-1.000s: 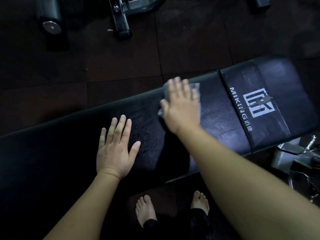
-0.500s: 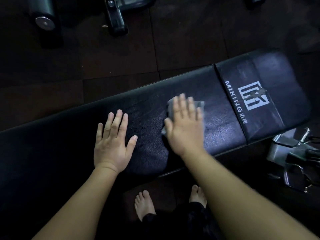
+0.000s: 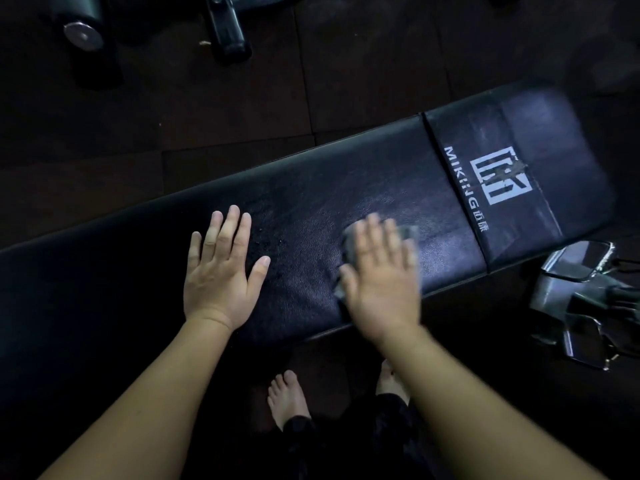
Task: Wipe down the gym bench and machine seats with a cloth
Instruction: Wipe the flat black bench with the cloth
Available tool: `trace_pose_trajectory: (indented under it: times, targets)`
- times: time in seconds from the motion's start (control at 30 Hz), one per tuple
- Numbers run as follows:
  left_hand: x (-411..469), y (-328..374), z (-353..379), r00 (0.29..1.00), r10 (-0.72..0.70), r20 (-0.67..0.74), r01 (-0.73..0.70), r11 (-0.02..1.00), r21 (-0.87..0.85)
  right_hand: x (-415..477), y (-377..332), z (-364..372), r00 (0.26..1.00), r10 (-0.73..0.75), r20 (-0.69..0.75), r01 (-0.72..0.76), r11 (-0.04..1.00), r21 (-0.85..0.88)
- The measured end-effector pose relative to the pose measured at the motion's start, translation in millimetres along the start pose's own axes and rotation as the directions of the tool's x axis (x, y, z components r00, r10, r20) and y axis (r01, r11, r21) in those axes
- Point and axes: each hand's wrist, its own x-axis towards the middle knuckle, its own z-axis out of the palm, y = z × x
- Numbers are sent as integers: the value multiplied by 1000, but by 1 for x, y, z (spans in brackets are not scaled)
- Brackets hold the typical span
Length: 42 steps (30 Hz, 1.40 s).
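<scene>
Keeps the left hand point(image 3: 221, 271) planted flat on the black bench point(image 3: 311, 209), fingers straight and spread, holding nothing, same spot as a second ago. Has dragged the right hand point(image 3: 381, 289) back from the bench's far edge to its near edge, fingers straight and close together, pressing the grey cloth point(image 3: 409, 233) flat under the palm rather than gripping it; blurred, so probably mid-stroke. Suggests one strip across the middle is covered, with the logo panel point(image 3: 498, 181) to the right seemingly not yet reached. Elsewhere: a round-capped roller point(image 3: 83, 34) and a machine foot point(image 3: 228, 32) on the dark floor beyond, bare feet point(image 3: 285, 398) below the near edge, a metal bracket point(image 3: 585, 299) just beside the bench's right end. Likeliest obstruction to a leftward pass: the bracing left hand itself
</scene>
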Motion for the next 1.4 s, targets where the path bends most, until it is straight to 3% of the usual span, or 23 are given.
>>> trace_pose_trajectory:
  times: [0.1,0.2,0.27,0.33,0.4,0.47,0.6,0.7,0.77,0.83,1.0,1.07,1.13,1.27,1.33,1.4]
  targets:
    - [-1,1,0,1000,9,-12,-9,1000,8,-31,-32,11,947,-313,64,313,950,20]
    - [-1,0,0,1000,8,-9,-8,1000,3,-10,19,4,861,-507,45,508,861,-14]
    - [-1,0,0,1000,7,-7,-7,1000,-5,13,64,-3,914,-406,7,406,913,-31]
    - [-1,0,0,1000,6,-4,-6,1000,-11,21,84,-9,979,-201,-15,201,979,-23]
    - [-1,1,-1,1000,5,-1,-5,1000,-7,17,59,-6,999,18,-44,-19,1000,-12]
    - [-1,1,-2,1000,2,20,-2,1000,-5,8,14,-1,994,107,-33,-106,994,8]
    - [1,1,-7,997,-11,71,11,1000,-1,-10,-47,8,968,-222,117,219,975,36]
    - [3,-2,-15,994,-7,109,11,999,-40,17,-13,1,891,-442,102,441,897,36]
    - [3,-10,-19,993,11,113,-3,998,-68,57,23,-9,921,-385,58,384,923,29]
    - [3,-23,-23,995,12,98,-4,997,-76,99,43,-21,972,-229,41,228,973,26]
    - [-5,-70,-31,994,-90,64,94,994,-61,150,-27,-22,997,71,16,-71,997,6]
    - [-12,-83,-32,991,-107,77,111,992,-58,148,-73,-18,999,14,44,-14,1000,5]
    - [-19,-96,-31,988,-125,86,129,991,-44,131,-125,-13,982,-169,85,167,985,36]
    - [-29,-107,-27,987,-128,93,128,992,-4,89,-156,-3,822,-547,159,549,835,36]
    - [-29,-107,-24,986,-131,103,132,991,-4,104,-117,-8,823,-547,153,550,835,25]
    - [-28,-108,-21,989,-127,80,127,992,-2,131,-68,-17,914,-391,106,392,920,16]
